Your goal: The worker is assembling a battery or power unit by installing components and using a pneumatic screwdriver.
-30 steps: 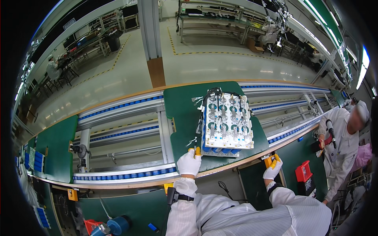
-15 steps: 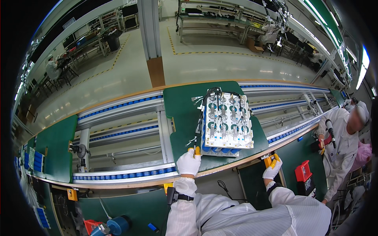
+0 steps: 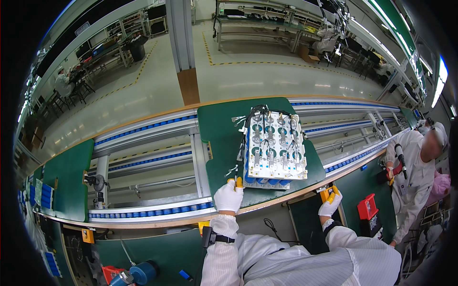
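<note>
Hardly any movement is seen in the head view since the earlier frame; both hands are kept well apart. One pack [image 3: 276,164] is set on a green board [image 3: 220,128], with four blue cells [image 3: 273,182] shown along its near edge. At its near left corner, one black cable [image 3: 237,174] appears pinched by the left hand [image 3: 228,197]. One of three yellow boxes [image 3: 325,195] is partly blocked by the right hand [image 3: 330,206]; whether it is gripped cannot be told. Two red bins [image 3: 367,208] are seen below the rail [image 3: 152,214].
</note>
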A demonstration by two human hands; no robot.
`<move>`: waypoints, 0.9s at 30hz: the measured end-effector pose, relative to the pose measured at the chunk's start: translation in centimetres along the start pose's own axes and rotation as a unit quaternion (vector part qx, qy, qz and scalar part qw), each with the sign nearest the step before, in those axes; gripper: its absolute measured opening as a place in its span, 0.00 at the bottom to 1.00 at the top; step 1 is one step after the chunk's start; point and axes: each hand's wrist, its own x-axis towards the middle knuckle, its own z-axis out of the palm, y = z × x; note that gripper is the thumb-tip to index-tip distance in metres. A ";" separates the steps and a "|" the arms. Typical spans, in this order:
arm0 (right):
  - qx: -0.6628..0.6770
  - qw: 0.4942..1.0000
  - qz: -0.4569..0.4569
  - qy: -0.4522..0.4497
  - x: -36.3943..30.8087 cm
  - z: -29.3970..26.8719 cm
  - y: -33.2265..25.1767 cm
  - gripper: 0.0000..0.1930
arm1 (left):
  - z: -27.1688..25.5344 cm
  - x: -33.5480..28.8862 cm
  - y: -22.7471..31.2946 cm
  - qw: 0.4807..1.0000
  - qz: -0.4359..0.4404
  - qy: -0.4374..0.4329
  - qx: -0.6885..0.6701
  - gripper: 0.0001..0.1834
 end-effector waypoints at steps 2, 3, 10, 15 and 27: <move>0.005 1.000 0.006 0.003 -0.1 0.1 -0.1 0.18 | 0.0 0.0 0.0 1.000 0.001 0.000 0.002 0.16; 0.010 1.000 0.013 0.005 -0.1 0.1 -0.2 0.18 | -0.1 0.0 0.0 1.000 0.001 0.000 0.003 0.16; -0.021 1.000 -0.010 -0.001 0.0 -0.1 -0.2 0.18 | -0.1 0.0 0.2 1.000 -0.001 0.001 0.006 0.16; -0.014 1.000 -0.012 -0.001 0.0 0.0 -0.4 0.18 | -0.1 0.0 0.1 1.000 0.002 0.003 0.001 0.15; -0.040 0.999 -0.027 0.002 0.1 0.1 -0.7 0.17 | 0.0 0.0 0.0 1.000 0.002 0.003 0.005 0.15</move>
